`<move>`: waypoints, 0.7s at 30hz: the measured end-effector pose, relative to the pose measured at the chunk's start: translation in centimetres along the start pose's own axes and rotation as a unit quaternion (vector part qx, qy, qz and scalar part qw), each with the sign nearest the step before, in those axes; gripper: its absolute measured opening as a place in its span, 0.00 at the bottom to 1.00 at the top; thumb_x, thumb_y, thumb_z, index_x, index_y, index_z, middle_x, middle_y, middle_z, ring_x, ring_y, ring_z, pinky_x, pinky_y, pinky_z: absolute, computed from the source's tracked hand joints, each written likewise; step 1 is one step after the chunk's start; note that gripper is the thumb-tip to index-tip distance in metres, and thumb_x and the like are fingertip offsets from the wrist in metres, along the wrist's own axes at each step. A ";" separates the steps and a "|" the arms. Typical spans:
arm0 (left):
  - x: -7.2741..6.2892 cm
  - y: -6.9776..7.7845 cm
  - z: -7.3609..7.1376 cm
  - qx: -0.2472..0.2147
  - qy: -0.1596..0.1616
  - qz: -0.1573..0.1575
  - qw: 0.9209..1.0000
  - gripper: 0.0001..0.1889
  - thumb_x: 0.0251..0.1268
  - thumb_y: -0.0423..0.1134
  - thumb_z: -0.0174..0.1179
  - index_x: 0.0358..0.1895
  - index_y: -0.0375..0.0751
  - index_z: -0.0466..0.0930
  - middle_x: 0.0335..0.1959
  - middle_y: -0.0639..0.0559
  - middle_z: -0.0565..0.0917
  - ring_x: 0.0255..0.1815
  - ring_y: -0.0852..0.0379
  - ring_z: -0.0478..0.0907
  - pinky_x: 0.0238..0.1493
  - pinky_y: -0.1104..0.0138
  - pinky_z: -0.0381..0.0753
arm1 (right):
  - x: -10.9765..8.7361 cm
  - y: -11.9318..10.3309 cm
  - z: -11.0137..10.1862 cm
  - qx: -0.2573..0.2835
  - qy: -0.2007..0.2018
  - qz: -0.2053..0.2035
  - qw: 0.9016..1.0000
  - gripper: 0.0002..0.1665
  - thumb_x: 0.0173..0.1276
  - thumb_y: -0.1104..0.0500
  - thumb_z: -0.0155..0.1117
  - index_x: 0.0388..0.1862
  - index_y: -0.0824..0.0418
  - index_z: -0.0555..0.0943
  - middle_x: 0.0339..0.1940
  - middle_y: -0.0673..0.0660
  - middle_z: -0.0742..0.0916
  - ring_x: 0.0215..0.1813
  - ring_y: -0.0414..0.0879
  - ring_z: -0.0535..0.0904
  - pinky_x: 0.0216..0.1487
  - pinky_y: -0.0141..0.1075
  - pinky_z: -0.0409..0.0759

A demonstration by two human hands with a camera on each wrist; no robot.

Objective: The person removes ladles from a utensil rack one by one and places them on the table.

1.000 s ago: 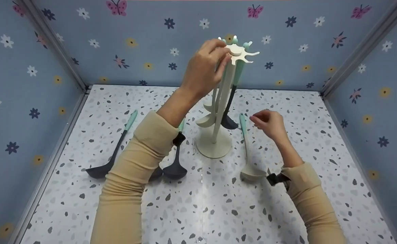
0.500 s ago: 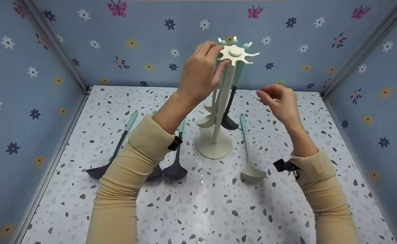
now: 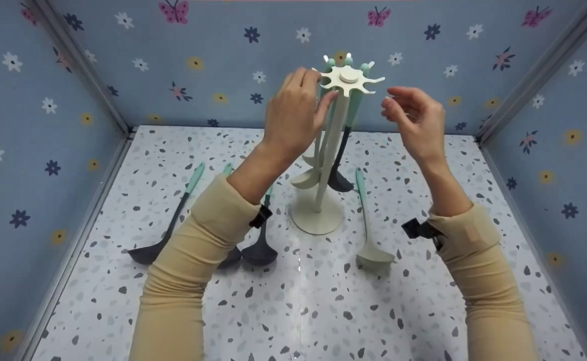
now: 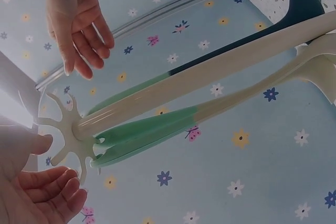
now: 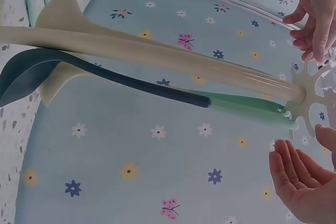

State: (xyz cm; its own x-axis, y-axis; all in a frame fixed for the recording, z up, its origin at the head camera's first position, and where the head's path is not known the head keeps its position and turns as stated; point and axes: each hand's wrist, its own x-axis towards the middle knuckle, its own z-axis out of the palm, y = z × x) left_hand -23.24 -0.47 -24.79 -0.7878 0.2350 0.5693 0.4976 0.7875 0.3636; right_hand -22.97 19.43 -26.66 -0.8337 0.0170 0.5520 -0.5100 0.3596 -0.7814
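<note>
A cream utensil stand (image 3: 318,220) rises from the table, with a hooked top (image 3: 349,75). A ladle with a dark bowl (image 3: 341,182) and cream utensils (image 3: 305,179) hang from it by green handles. My left hand (image 3: 292,114) is at the left side of the hooked top, its thumb and fingers spread apart around the hook ends and holding nothing. My right hand (image 3: 419,123) hovers a little to the right of the top, fingers loosely bent and apart from it. In the right wrist view, the palm of my right hand (image 5: 307,184) faces the hooks with nothing in it.
On the table left of the stand lie several dark ladles with green handles, among them a far-left ladle (image 3: 148,253) and one near the base (image 3: 259,252). Right of the stand lies a cream ladle (image 3: 375,255). Flower-patterned walls (image 3: 253,105) enclose the back and sides.
My right hand has risen from near the cream ladle's handle to the height of the stand's top. My left hand has drawn back slightly left from the top's middle, off its knob.
</note>
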 end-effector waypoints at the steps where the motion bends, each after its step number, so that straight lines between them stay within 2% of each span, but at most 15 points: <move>1: 0.0 0.0 0.0 0.001 -0.001 -0.003 1.000 0.21 0.66 0.49 0.46 0.46 0.33 0.72 0.40 0.46 0.75 0.40 0.54 0.71 0.35 0.69 0.75 | 0.1 -0.1 0.1 0.005 0.001 0.001 1.000 0.13 0.61 0.64 0.59 0.43 0.71 0.77 0.33 0.59 0.83 0.32 0.43 0.78 0.38 0.29 0.75; 5: 0.1 0.1 0.2 -0.003 -0.003 -0.010 1.000 0.20 0.66 0.50 0.45 0.44 0.33 0.73 0.38 0.46 0.75 0.38 0.54 0.71 0.32 0.68 0.75 | 0.7 -0.7 0.3 0.024 0.004 0.004 1.000 0.14 0.60 0.65 0.59 0.44 0.71 0.77 0.32 0.57 0.83 0.32 0.44 0.78 0.39 0.30 0.75; 8: 0.1 0.0 0.4 -0.008 -0.002 -0.014 1.000 0.19 0.67 0.49 0.44 0.42 0.34 0.73 0.37 0.47 0.75 0.37 0.54 0.71 0.32 0.67 0.75 | 1.5 -0.3 0.4 0.046 0.005 0.000 0.999 0.13 0.59 0.66 0.59 0.43 0.72 0.77 0.31 0.56 0.83 0.31 0.45 0.78 0.38 0.30 0.76; 12: 0.3 -0.2 0.7 -0.014 0.000 -0.015 1.000 0.18 0.68 0.47 0.42 0.39 0.35 0.73 0.34 0.47 0.76 0.35 0.54 0.71 0.33 0.66 0.74 | 2.3 0.4 0.8 0.053 -0.002 -0.036 0.998 0.12 0.60 0.67 0.59 0.41 0.73 0.78 0.30 0.56 0.83 0.30 0.45 0.78 0.36 0.31 0.76; 15: 0.4 -0.3 1.0 -0.018 0.002 -0.016 1.000 0.17 0.69 0.46 0.40 0.38 0.35 0.73 0.32 0.47 0.76 0.33 0.54 0.72 0.32 0.66 0.73 | 2.3 -0.1 1.1 0.047 -0.001 -0.070 0.996 0.11 0.60 0.68 0.58 0.39 0.75 0.78 0.29 0.58 0.83 0.28 0.45 0.78 0.34 0.31 0.76; 21: 0.5 -0.4 1.1 -0.025 0.002 -0.014 1.000 0.16 0.69 0.43 0.40 0.37 0.34 0.73 0.30 0.46 0.76 0.31 0.54 0.72 0.31 0.66 0.73 | 2.1 -0.9 1.3 0.052 0.005 -0.082 0.995 0.10 0.60 0.70 0.57 0.36 0.79 0.77 0.28 0.66 0.82 0.27 0.46 0.78 0.33 0.31 0.77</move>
State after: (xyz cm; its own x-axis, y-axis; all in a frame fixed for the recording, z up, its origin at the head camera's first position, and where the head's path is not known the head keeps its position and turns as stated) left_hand -24.20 -0.04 -25.42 -0.8007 0.2103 0.5609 0.4922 0.7647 0.4159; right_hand -24.55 17.91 -25.15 -0.7360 -0.0252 0.6765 -0.6584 0.2592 -0.7066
